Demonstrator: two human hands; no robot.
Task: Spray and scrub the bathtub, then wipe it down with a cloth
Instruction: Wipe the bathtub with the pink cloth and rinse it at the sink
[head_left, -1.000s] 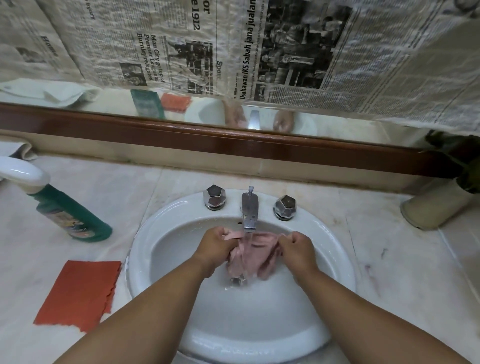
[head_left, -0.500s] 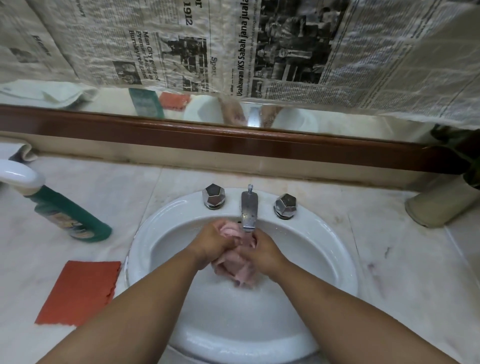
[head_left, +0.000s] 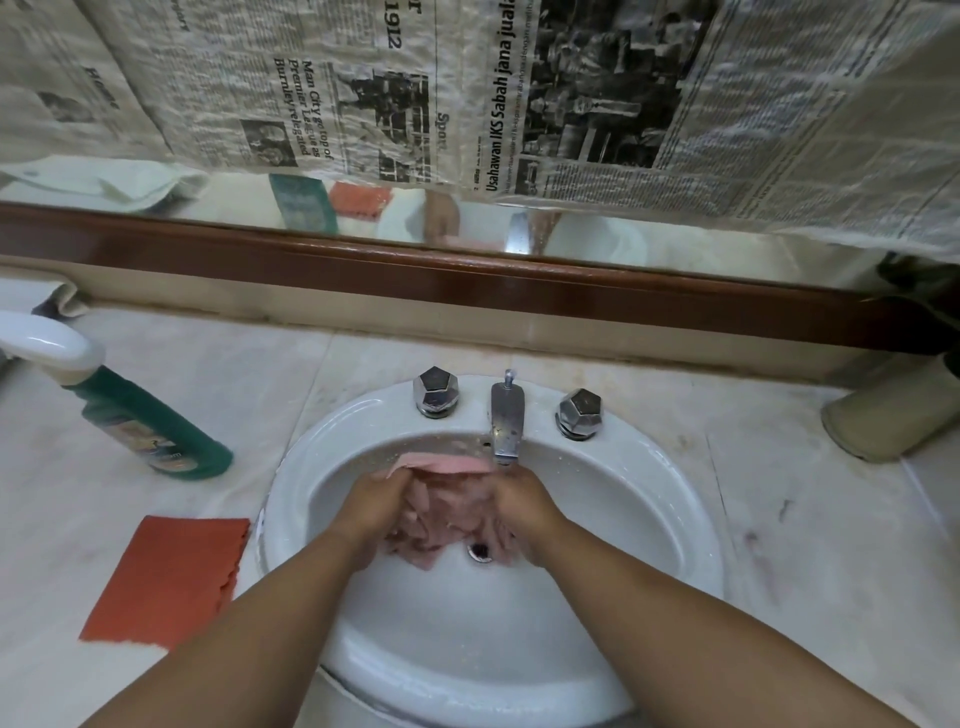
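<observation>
My hands have drawn apart since half a second ago, when they were pressed together round the bunched cloth. Now my left hand (head_left: 387, 506) and right hand (head_left: 524, 501) each grip a side of the pink cloth (head_left: 452, 514), spread between them under the tap (head_left: 506, 421), over the drain (head_left: 480, 551) of the sink (head_left: 675, 467). The spray bottle (head_left: 150, 426) stands on the counter (head_left: 805, 545) to my left, with an orange pad (head_left: 166, 577) nearer me. No bathtub shows, so I judge this a rinse. Whether scrubbing is done I cannot tell, and the wiping looks still to come.
</observation>
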